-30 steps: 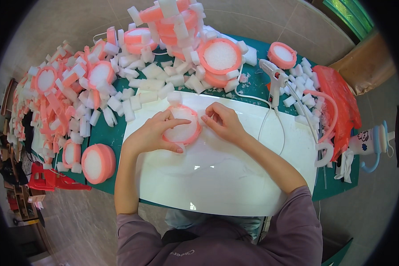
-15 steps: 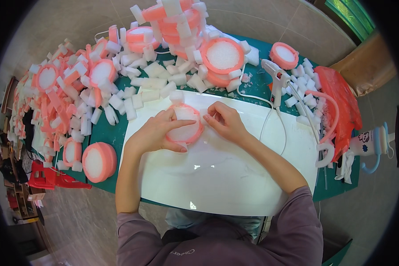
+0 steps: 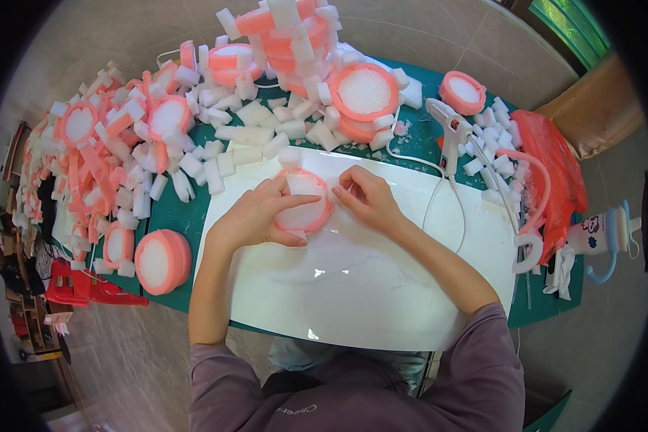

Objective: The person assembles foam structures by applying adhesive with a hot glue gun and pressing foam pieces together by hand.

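A round piece with a pink foam rim and white middle (image 3: pixel 301 210) lies on the white board (image 3: pixel 338 295). My left hand (image 3: pixel 255 214) grips it from the left, thumb at the near edge and a finger reaching across the top. At the right side of its rim is a small white foam block (image 3: pixel 333 184), pinched between the fingertips of my right hand (image 3: pixel 369 198). The block appears to touch the rim. Another white foam block (image 3: pixel 289 158) stands at the rim's far side. My fingers partly hide the round piece.
White foam blocks (image 3: pixel 248 135) and pink foam rings crowd the far left of the green table (image 3: pixel 171 216). A stack of pink rings (image 3: pixel 295 47) rises behind. To the right are a glue gun (image 3: pixel 450 133) with its cord, a red plastic bag (image 3: pixel 554 173) and a cup (image 3: pixel 597 230).
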Action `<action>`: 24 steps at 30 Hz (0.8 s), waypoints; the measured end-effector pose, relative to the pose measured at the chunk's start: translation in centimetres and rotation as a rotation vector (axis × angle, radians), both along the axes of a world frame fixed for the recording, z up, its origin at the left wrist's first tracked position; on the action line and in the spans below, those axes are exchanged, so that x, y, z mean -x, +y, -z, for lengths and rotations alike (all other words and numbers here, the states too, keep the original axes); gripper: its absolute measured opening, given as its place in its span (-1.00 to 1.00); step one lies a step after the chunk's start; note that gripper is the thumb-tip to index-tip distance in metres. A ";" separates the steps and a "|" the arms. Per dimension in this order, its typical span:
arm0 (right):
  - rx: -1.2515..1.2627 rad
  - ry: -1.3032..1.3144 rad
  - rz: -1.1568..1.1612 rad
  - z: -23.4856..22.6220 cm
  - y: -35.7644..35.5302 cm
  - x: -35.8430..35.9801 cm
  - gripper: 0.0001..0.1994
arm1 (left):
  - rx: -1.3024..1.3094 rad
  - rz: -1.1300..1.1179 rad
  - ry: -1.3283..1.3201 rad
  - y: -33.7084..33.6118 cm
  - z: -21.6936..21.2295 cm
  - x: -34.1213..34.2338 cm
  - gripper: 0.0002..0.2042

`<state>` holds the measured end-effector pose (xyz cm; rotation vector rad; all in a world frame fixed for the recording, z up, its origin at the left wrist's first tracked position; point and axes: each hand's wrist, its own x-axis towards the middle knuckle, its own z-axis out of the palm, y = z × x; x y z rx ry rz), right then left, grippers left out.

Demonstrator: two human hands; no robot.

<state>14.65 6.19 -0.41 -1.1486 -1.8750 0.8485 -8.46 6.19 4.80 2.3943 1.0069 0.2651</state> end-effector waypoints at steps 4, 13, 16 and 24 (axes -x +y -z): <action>0.007 0.001 0.010 0.0 -0.1 0.0 -0.85 | 0.008 -0.003 0.007 -0.1 -0.1 0.0 -0.36; 0.008 0.015 0.001 0.4 0.1 -0.1 -0.81 | 0.112 0.011 0.027 0.1 -0.5 0.2 -0.33; 0.009 0.025 0.001 0.5 0.1 0.0 -0.82 | 0.091 0.008 0.030 0.1 -0.2 0.3 -0.33; 0.017 0.028 0.001 0.5 0.1 -0.1 -0.82 | -0.021 0.051 0.030 -0.2 0.0 0.4 -0.24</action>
